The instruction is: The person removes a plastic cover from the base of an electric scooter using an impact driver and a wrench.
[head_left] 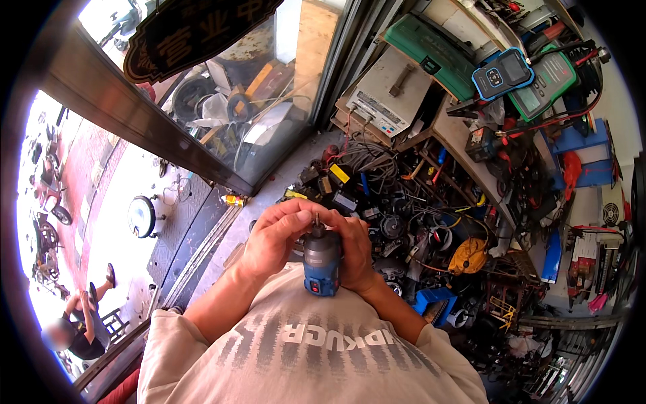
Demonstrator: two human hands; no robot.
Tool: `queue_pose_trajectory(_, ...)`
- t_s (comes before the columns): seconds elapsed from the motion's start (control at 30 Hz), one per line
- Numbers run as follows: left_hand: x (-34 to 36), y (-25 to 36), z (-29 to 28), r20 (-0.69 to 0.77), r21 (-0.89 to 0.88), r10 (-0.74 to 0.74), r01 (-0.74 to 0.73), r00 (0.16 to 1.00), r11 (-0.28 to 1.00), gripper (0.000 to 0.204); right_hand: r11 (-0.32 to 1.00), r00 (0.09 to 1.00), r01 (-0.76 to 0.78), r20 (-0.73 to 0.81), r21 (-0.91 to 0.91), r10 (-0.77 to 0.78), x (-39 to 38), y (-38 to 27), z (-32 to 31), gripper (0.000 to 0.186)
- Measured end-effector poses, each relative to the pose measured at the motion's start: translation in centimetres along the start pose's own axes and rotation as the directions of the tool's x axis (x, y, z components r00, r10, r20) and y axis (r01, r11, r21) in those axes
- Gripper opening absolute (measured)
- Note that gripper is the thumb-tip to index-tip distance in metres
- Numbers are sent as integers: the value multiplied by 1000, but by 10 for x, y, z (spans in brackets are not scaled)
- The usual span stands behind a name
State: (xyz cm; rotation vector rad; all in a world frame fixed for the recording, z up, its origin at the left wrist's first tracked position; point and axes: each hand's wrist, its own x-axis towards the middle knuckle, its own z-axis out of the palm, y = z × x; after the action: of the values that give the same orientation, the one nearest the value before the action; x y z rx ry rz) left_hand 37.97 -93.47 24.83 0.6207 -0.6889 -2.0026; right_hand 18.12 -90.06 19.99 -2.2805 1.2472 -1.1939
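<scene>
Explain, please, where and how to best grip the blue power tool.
Probably by the thick, rounded body of the blue power tool, coming from below in the picture: that end shows uncovered, while the left hand and right hand crowd its narrow nose.

Tool tip [317, 228] partly hidden between fingers [295, 221]

A repair workshop is opening onto pavement [82, 176]: handheld testers [503, 75] and a boxy instrument [393, 82] are sitting above heaped cables [367, 156] and machine parts [391, 227], and motorbikes [48, 192] are standing outside.
</scene>
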Motion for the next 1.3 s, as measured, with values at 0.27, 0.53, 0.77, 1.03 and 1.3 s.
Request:
queue_pose_trajectory(0.27,2,-1,-12,-5,-9,-18,18,1000,1000,27,1000,1000,-14,-11,5,14,2,-1,2,61)
queue_pose_trajectory(0.53,1,-4,-20,-53,31,-8,9,999,999,24,1000,999,-29,18,-7,29,9,-7,-1,48)
queue_pose_trajectory(0.77,-4,0,-24,12,30,3,-4,1000,1000,20,1000,999,-28,36,13,28,11,-8,1,41)
queue_pose_trajectory(1.03,-8,3,-23,31,132,9,-13,999,991,19,1000,1000,-10,25,29,10,5,-2,6,43)
queue_pose_trajectory(1.3,-7,8,-20,7,124,-1,0,1000,992,17,1000,999,-4,46,-1,4,9,-4,3,49)
